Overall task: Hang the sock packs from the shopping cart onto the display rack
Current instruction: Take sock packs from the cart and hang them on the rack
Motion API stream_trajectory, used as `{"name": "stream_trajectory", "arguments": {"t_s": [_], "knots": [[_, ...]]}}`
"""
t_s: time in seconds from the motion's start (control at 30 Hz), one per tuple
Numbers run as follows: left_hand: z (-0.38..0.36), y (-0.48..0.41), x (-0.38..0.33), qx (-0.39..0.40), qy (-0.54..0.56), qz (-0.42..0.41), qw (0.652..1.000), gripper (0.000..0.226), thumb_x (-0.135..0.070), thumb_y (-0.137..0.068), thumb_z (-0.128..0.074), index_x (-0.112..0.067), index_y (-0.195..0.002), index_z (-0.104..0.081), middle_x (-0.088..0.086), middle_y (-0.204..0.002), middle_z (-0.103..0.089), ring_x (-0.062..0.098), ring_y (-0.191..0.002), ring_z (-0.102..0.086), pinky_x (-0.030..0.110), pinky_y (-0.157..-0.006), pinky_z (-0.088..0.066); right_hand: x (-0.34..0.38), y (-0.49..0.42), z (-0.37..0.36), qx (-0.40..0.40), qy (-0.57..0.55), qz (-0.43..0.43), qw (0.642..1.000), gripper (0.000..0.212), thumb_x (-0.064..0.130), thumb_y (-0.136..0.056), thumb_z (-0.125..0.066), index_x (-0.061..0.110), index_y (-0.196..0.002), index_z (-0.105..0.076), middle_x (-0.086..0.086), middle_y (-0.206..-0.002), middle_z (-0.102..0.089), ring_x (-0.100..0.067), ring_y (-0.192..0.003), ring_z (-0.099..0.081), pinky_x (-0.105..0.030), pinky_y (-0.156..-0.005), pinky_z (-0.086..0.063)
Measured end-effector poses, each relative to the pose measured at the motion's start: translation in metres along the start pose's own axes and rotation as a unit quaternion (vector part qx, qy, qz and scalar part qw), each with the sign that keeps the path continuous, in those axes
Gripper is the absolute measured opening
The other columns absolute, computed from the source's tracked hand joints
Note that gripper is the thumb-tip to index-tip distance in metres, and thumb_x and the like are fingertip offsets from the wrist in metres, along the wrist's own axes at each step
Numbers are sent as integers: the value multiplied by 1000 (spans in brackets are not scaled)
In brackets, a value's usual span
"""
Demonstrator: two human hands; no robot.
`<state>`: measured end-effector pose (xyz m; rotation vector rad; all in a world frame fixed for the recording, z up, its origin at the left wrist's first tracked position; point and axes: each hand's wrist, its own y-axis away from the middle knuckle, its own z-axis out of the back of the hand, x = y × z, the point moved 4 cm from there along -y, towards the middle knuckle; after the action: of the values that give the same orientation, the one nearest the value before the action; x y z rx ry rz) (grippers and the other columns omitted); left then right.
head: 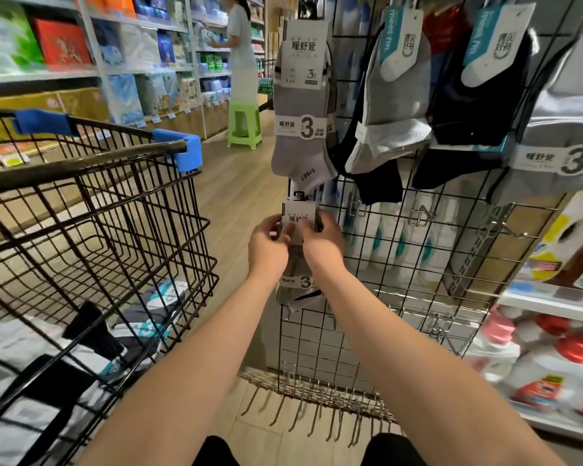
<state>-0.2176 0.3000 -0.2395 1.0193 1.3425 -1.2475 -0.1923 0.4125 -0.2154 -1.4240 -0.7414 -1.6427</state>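
Both hands, left hand (269, 244) and right hand (321, 237), pinch a sock pack's (298, 219) header card against the wire display rack (418, 264), low on its left edge. Steadying the card level should help its black hanger seat; more packs lie in the shopping cart (91, 210).

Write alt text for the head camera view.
Both hands, left hand and right hand, hold a grey sock pack against a wire display rack; more packs lie in the shopping cart at left.
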Motion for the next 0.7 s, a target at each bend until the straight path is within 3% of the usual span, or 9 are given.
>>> {"name": "stream_trajectory", "arguments": {"t_s": [0.1, 0.27, 0.37, 0.47, 0.53, 0.63, 0.7], "knots": [[-4, -8, 6, 3, 3, 11, 1000, 20, -25, -99, -65, -28, -119, -65, 0, -117, -67, 22, -101, -69, 31, -76, -58, -3, -3, 0, -32, 20, 3, 999, 30, 31, -99, -60, 23, -128, -60, -2, -127, -66, -25, -114, -64, -40, -98, -52], [-4, -13, 7, -4, -9, -2, 1000, 20, -23, -98, -67, -32, -116, -65, -1, -117, -67, 19, -103, -68, 21, -72, -52, -15, -1, 5, -67, 30, 6, 997, 28, 26, -98, -63, 27, -126, -58, 2, -128, -64, -21, -114, -64, -31, -84, -48], [-5, -10, 11, -4, 10, -2, 1000, 23, -21, -100, -64, -32, -119, -64, 0, -122, -66, 19, -105, -68, 26, -77, -59, -22, 2, 6, -67, 32, -22, 997, 37, 19, -101, -59, 29, -136, -54, 3, -134, -60, -23, -117, -63, -31, -80, -48], [-4, -7, 14, -11, 38, 18, 999, 31, -15, -100, -60, -34, -125, -63, 0, -125, -68, 19, -108, -69, 39, -90, -61, -29, 10, 2, -73, 19, -48, 996, 46, 19, -102, -55, 33, -145, -45, 5, -130, -57, -25, -116, -63, -34, -84, -53], [-5, -6, 13, -11, 39, 27, 999, 33, -12, -101, -58, -31, -127, -63, 0, -122, -71, 19, -107, -70, 39, -92, -60, -32, 11, -2, -73, 34, -28, 996, 41, 19, -102, -55, 31, -141, -49, 2, -136, -59, -24, -119, -63, -37, -93, -54], [-3, -4, 13, -17, 21, 19, 999, 24, -15, -102, -57, -31, -118, -64, -1, -115, -72, 20, -104, -70, 39, -89, -60, -33, 11, -5, -69, 29, -28, 997, 38, 20, -102, -55, 30, -138, -51, -1, -135, -61, -25, -118, -63, -40, -95, -55], [1, -3, 12, -17, 0, 12, 1000, 27, -15, -102, -56, -28, -125, -65, -2, -117, -71, 19, -103, -69, 34, -83, -60, -34, 10, -5, -65, 22, -39, 997, 37, 21, -102, -54, 30, -138, -52, -1, -134, -62, -24, -115, -64, -36, -89, -55]]}}
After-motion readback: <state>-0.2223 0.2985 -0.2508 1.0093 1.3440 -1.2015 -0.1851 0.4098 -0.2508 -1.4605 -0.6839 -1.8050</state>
